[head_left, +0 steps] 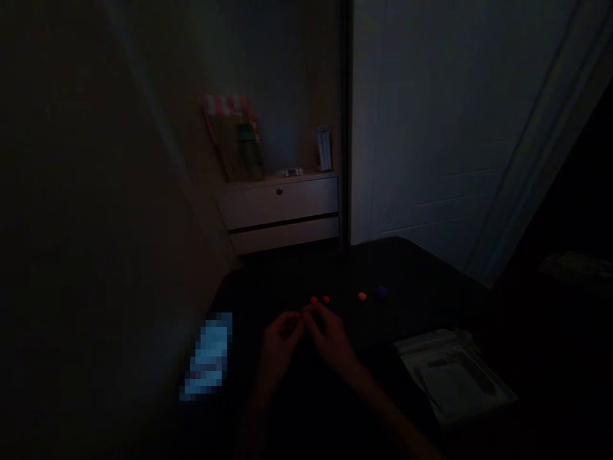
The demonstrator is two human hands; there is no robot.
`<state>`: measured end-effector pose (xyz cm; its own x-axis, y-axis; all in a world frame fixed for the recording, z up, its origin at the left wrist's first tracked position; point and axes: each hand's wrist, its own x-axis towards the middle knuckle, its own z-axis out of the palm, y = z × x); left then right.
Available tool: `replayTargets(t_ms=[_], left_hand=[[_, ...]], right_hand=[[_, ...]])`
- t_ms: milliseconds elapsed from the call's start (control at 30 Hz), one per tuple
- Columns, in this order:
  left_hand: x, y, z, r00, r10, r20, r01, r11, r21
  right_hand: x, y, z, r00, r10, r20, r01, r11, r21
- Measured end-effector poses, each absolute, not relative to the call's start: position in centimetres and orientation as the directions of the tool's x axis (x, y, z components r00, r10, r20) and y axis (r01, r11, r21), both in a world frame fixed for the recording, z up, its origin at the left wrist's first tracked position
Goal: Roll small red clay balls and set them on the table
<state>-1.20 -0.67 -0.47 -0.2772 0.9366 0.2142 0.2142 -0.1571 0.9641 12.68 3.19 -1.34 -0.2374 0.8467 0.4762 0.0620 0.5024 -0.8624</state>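
Over the dark table my left hand (282,333) and my right hand (326,332) meet at the fingertips. Both are closed in a pinch, and whatever lies between the fingers is too small and dark to name. Just beyond the fingertips are two small red balls (326,299), side by side. Farther right on the table sit an orange ball (362,296) and a slightly larger purple ball (382,292), apart from both hands. The room is very dim, so finger detail is hard to see.
The black table (407,268) reaches toward a white drawer cabinet (287,207). A green bottle (249,150) stands on the cabinet. A pale plastic packet (454,377) lies at the right. At the left glows a blurred blue screen-like patch (208,358).
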Motion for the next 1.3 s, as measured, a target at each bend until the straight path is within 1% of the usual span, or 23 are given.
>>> replayTargets(t_ms=[300,533,700,933,1067,1167,1300], left_hand=[[-1.32,-0.44,-0.68,-0.311,0.921,0.234,0.244,-0.16,0.956],[-1.07,-0.58,-0.65,-0.314,0.916,0.251,0.246,-0.176,0.953],[-0.92,-0.54,-0.73,-0.301,0.927,0.224,0.196,-0.17,0.966],[-0.83,-0.7,-0.64,-0.28,0.933,0.226,0.145,-0.192,0.971],[-0.88,-0.67,-0.66,-0.28,0.937,0.21,0.106,-0.187,0.977],[-1.06,-0.53,-0.93,-0.306,0.928,0.213,0.106,-0.189,0.976],[-1.36,-0.36,-1.32,-0.346,0.903,0.253,0.149,-0.213,0.966]], right_hand=[[12.78,3.32,-1.37,-0.249,0.847,0.47,0.066,0.499,-0.864],[12.87,3.04,-1.29,-0.204,0.856,0.474,0.068,0.496,-0.866],[12.85,3.19,-1.43,-0.201,0.865,0.461,0.078,0.483,-0.872],[12.65,3.16,-1.66,-0.163,0.873,0.46,0.078,0.476,-0.876],[12.68,3.08,-1.53,-0.154,0.871,0.467,0.058,0.479,-0.876],[12.79,3.08,-1.48,-0.185,0.87,0.457,0.057,0.473,-0.879],[12.96,3.11,-1.57,-0.249,0.852,0.461,0.06,0.489,-0.87]])
